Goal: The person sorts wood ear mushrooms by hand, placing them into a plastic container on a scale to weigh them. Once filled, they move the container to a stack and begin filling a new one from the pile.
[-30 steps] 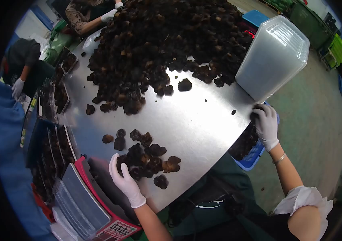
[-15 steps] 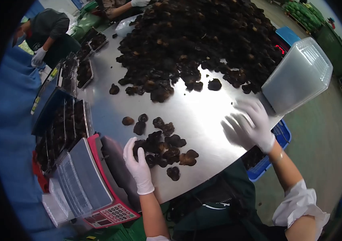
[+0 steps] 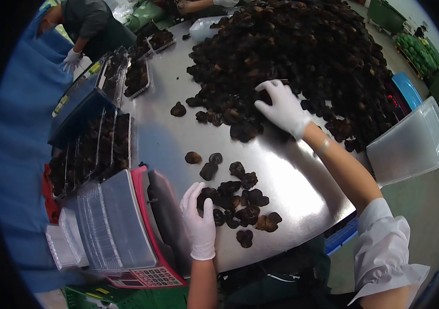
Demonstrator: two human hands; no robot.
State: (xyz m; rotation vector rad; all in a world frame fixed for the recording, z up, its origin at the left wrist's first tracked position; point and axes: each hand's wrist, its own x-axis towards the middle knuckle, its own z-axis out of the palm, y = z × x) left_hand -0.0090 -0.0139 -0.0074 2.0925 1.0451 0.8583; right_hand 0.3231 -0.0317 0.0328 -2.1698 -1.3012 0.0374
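My left hand (image 3: 199, 221), in a white glove, rests at the left side of a small group of dark brown mushroom-like pieces (image 3: 228, 189) on the metal table (image 3: 302, 190). Its thumb and fingers are apart, with some dark pieces beside and between them. Also gloved in white, my right hand (image 3: 283, 106) is at the near edge of a large heap of the same dark pieces (image 3: 302, 46). The fingers there are spread and slightly bent, the thumb apart, and I see no piece gripped in them. Part of the heap is hidden behind this hand.
A red-framed scale (image 3: 150, 257) carrying stacked clear plastic trays (image 3: 114, 221) stands left. Behind it are filled packs (image 3: 98, 149). A clear plastic container (image 3: 410, 139) stands at the right edge, above a blue basket (image 3: 342, 237). A co-worker (image 3: 93, 26) bends at the far left.
My right hand has moved from the table's right side forward and left to the heap. My left hand stays by the small group. The whole view has shifted slightly.
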